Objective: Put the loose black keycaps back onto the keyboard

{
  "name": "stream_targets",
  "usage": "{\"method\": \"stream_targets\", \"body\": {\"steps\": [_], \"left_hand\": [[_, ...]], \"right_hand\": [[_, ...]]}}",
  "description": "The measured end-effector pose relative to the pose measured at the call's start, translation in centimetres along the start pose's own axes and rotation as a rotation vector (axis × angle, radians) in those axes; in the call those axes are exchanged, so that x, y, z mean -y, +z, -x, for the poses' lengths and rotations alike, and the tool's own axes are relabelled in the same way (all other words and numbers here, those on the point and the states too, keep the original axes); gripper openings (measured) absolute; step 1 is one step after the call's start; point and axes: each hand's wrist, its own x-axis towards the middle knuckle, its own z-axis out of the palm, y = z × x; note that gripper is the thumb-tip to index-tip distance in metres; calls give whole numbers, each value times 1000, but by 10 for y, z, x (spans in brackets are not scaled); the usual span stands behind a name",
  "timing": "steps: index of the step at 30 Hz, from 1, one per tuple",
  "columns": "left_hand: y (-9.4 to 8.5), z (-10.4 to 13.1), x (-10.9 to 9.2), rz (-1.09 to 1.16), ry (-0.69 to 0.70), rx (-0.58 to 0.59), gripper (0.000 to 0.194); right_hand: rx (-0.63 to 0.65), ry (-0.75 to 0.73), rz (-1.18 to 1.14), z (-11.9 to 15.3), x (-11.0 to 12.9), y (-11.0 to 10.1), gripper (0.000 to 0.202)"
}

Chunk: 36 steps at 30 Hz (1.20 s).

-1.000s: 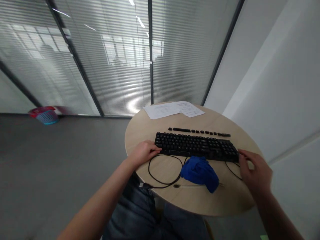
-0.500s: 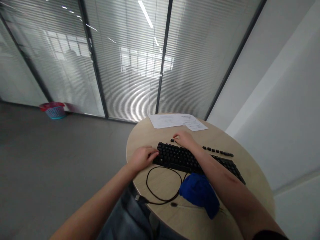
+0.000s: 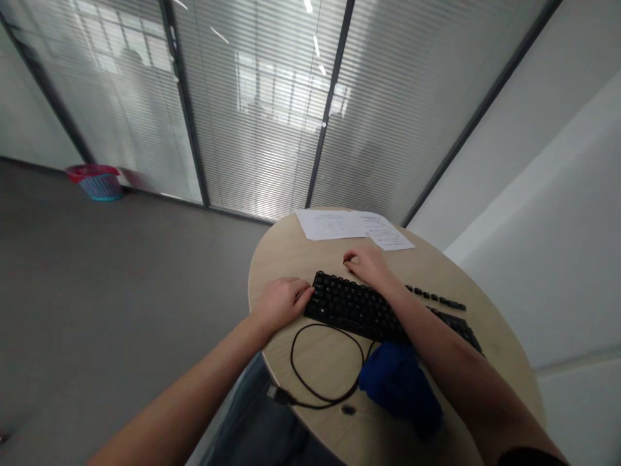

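Note:
A black keyboard (image 3: 349, 306) lies across the round wooden table, its right part passing under my right forearm. My left hand (image 3: 285, 301) has its fingers curled on the keyboard's left end, holding it at the edge. Beyond the keyboard's back edge, my right hand (image 3: 367, 265) pinches a small black keycap (image 3: 347, 260) between thumb and fingers. More loose keycaps (image 3: 434, 297) lie in a row behind the keyboard, to the right of my right wrist. The keyboard's coiled black cable (image 3: 293, 362) rests in front, with its USB plug (image 3: 276, 393) at the table edge.
A crumpled blue cloth (image 3: 400, 388) lies in front of the keyboard, beside my right forearm. Printed papers (image 3: 334, 225) are at the back of the table (image 3: 274, 255). A red and blue basket (image 3: 99, 184) stands on the floor by the glass partition.
My right hand has taken up the keycap that lay on the table by its fingertips. The view has shifted slightly; my left hand stays at the keyboard's left end.

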Motion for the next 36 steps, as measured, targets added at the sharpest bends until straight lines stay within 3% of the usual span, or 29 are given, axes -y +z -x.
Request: {"method": "stream_targets", "body": {"steps": [2,5,9,14,27,36], "left_hand": [[0,0,0,16,-4,15,32],[2,-1,1,41,-12,37,29],[3,-1,1,58,-28,40,29],[-1,1,-3,83,-15,21,27],[-3,1,-9,99,-5,8,26],[-4,0,-9,144,-16,8,26]], "right_hand": [[-73,-30,-67,27,1,-2,22],[-305,-217,-320,72,7,8,13],[-351,-399,-389,104,20,29,8],[-357,-465,-398,101,27,40,6],[-367,-550,-259,105,28,39,9],[-400,-590,-310,102,29,44,4]]}}
